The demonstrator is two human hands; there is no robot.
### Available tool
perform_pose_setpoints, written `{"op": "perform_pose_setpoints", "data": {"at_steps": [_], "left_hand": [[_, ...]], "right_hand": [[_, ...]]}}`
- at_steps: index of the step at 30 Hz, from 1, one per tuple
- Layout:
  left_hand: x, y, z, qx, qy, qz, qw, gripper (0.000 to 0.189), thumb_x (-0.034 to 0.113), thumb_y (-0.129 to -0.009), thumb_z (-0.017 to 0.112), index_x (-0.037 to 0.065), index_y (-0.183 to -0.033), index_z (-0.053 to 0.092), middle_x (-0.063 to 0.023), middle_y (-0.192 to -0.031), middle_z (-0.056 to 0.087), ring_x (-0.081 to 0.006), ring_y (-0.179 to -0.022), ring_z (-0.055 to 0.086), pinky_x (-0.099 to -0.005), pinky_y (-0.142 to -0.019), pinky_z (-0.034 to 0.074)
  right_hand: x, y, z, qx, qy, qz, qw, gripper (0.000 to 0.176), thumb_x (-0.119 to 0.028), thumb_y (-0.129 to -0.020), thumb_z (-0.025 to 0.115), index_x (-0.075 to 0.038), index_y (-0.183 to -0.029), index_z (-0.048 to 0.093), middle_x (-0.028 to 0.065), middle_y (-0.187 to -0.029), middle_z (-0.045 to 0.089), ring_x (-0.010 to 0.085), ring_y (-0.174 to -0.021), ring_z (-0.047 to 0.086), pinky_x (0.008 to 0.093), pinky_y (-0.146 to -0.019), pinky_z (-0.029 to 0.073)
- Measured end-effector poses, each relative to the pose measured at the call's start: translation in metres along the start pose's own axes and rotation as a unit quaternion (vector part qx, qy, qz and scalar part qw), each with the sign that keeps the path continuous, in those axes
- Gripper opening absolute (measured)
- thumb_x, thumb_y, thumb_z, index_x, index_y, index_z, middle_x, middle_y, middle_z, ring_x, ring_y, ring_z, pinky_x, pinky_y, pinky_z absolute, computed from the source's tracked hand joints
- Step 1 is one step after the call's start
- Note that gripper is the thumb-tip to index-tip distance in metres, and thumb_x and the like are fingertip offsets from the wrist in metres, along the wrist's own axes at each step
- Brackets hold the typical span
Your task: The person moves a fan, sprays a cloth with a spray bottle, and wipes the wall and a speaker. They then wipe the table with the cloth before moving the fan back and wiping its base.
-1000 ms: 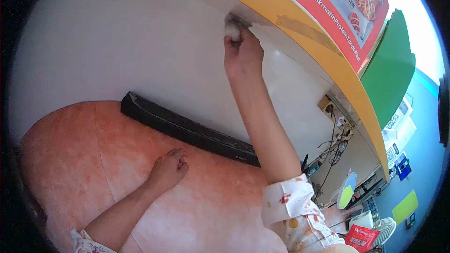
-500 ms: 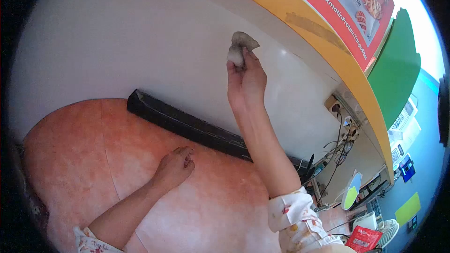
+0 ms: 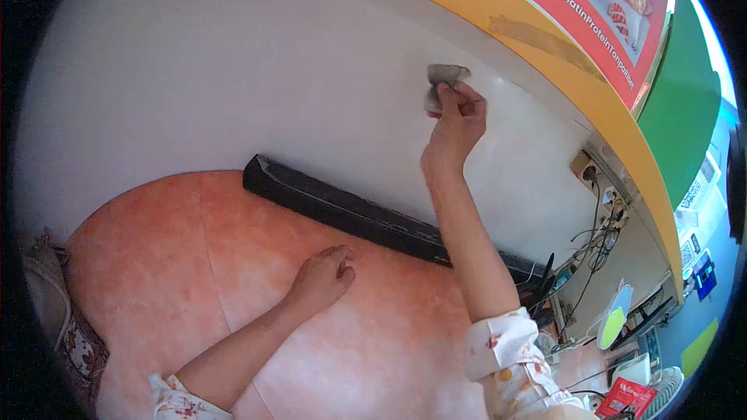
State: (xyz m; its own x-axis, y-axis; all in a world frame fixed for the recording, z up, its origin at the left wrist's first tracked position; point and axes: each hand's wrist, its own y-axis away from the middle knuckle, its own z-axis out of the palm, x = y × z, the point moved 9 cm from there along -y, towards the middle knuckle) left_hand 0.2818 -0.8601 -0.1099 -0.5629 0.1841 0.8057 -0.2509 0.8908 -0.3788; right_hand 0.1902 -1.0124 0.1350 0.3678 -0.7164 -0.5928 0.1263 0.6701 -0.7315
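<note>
My right hand [image 3: 459, 120] is raised against the white panel [image 3: 272, 70], its fingers pinched on a crumpled grey cloth [image 3: 447, 76]. The cloth lies at the panel's surface, below the yellow edge [image 3: 498, 15]. Lower down, my left hand [image 3: 323, 278] hangs over the orange tiled floor [image 3: 272, 264] with its fingers curled inward; whether anything is inside them is hidden. Between the two hands runs a long black bar [image 3: 342, 206] along the foot of the panel.
Power sockets [image 3: 587, 171] with tangled cables [image 3: 603, 241] are at the right. A red poster [image 3: 599, 15] and a green board [image 3: 685, 109] stand beyond the yellow edge. At the lower right are a red packet [image 3: 626, 398] and a white fan [image 3: 668, 389].
My right hand and the cloth have shifted right in view, and the hand has turned. The whole scene has slid somewhat right, my left hand with it.
</note>
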Motion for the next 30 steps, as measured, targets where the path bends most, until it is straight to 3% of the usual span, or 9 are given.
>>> {"op": "perform_pose_setpoints", "data": {"at_steps": [4, 6, 9, 10, 12, 14, 19, 26, 30], "left_hand": [[0.000, 0.000, 0.000, 0.002, 0.008, 0.000, 1.000, 0.022, 0.012, -0.084, 0.056, -0.001, -0.101, 0.059, -0.0190, -0.095, 0.065, -0.0338, -0.085, 0.065, -0.0417, -0.076, 0.052], [0.002, 0.000, -0.001, 0.000, 0.009, -0.001, 1.000, 0.022, 0.012, -0.084, 0.056, -0.001, -0.101, 0.059, -0.0196, -0.096, 0.065, -0.0345, -0.086, 0.065, -0.0422, -0.076, 0.052], [0.008, 0.001, -0.003, -0.010, -0.003, -0.008, 1.000, 0.023, 0.013, -0.084, 0.057, -0.001, -0.102, 0.060, -0.0197, -0.096, 0.065, -0.0344, -0.086, 0.065, -0.0420, -0.076, 0.052], [0.004, -0.001, -0.002, -0.003, -0.011, -0.003, 1.000, 0.023, 0.013, -0.083, 0.058, 0.000, -0.102, 0.060, -0.0190, -0.096, 0.065, -0.0336, -0.084, 0.065, -0.0412, -0.075, 0.052], [-0.001, -0.001, 0.001, 0.005, -0.009, 0.000, 1.000, 0.023, 0.013, -0.083, 0.059, 0.001, -0.102, 0.061, -0.0186, -0.095, 0.065, -0.0331, -0.083, 0.065, -0.0407, -0.074, 0.052], [-0.004, 0.000, 0.003, 0.009, 0.008, -0.005, 1.000, 0.022, 0.013, -0.083, 0.059, 0.001, -0.101, 0.061, -0.0189, -0.095, 0.065, -0.0337, -0.084, 0.065, -0.0413, -0.074, 0.052], [0.006, 0.001, -0.003, 0.016, -0.005, 0.019, 1.000, 0.022, 0.013, -0.083, 0.058, 0.002, -0.102, 0.061, -0.0197, -0.095, 0.065, -0.0359, -0.085, 0.065, -0.0425, -0.075, 0.052], [0.006, 0.001, 0.000, -0.002, -0.007, 0.017, 1.000, 0.025, 0.012, -0.084, 0.057, -0.001, -0.105, 0.060, -0.0217, -0.099, 0.065, -0.0382, -0.091, 0.064, -0.0442, -0.079, 0.052], [0.008, 0.001, -0.003, 0.012, -0.016, 0.012, 1.000, 0.026, 0.011, -0.083, 0.055, -0.003, -0.105, 0.059, -0.0237, -0.102, 0.062, -0.0407, -0.091, 0.062, -0.0472, -0.081, 0.050]], "right_hand": [[-0.021, -0.053, -0.059, 0.117, 0.226, -0.221, 0.941, 0.020, 0.000, -0.079, 0.062, -0.002, -0.097, 0.053, 0.0089, -0.086, 0.055, 0.0206, -0.081, 0.054, 0.0320, -0.077, 0.047], [-0.008, -0.071, -0.080, 0.160, 0.171, -0.195, 0.953, 0.021, 0.001, -0.078, 0.060, -0.001, -0.099, 0.057, 0.0112, -0.090, 0.059, 0.0244, -0.086, 0.057, 0.0349, -0.080, 0.048], [-0.010, -0.066, -0.030, 0.069, 0.330, -0.347, 0.875, 0.020, 0.001, -0.078, 0.061, 0.000, -0.098, 0.062, 0.0141, -0.095, 0.062, 0.0287, -0.091, 0.059, 0.0390, -0.082, 0.048], [-0.001, -0.067, -0.008, 0.051, 0.302, -0.293, 0.906, 0.018, -0.001, -0.078, 0.062, 0.000, -0.095, 0.065, 0.0155, -0.097, 0.063, 0.0310, -0.092, 0.059, 0.0411, -0.084, 0.047], [0.004, -0.059, 0.048, -0.016, 0.324, -0.377, 0.868, 0.019, -0.004, -0.077, 0.064, 0.000, -0.096, 0.065, 0.0173, -0.095, 0.062, 0.0342, -0.093, 0.060, 0.0422, -0.085, 0.048], [0.002, -0.050, 0.097, -0.037, 0.379, -0.372, 0.847, 0.018, -0.006, -0.079, 0.063, 0.000, -0.095, 0.064, 0.0201, -0.097, 0.061, 0.0387, -0.094, 0.059, 0.0463, -0.081, 0.049], [0.009, -0.032, 0.144, -0.022, 0.350, -0.334, 0.875, 0.014, -0.009, -0.082, 0.061, -0.003, -0.093, 0.065, 0.0202, -0.099, 0.062, 0.0365, -0.088, 0.063, 0.0453, -0.077, 0.053], [0.027, 0.018, 0.208, -0.118, 0.306, -0.415, 0.849, 0.015, -0.006, -0.080, 0.059, -0.003, -0.093, 0.065, 0.0173, -0.098, 0.061, 0.0331, -0.093, 0.062, 0.0430, -0.078, 0.054], [0.063, 0.068, 0.223, -0.297, 0.347, -0.466, 0.758, 0.020, -0.007, -0.082, 0.056, -0.006, -0.101, 0.063, 0.0145, -0.104, 0.061, 0.0319, -0.100, 0.060, 0.0411, -0.082, 0.054]]}}
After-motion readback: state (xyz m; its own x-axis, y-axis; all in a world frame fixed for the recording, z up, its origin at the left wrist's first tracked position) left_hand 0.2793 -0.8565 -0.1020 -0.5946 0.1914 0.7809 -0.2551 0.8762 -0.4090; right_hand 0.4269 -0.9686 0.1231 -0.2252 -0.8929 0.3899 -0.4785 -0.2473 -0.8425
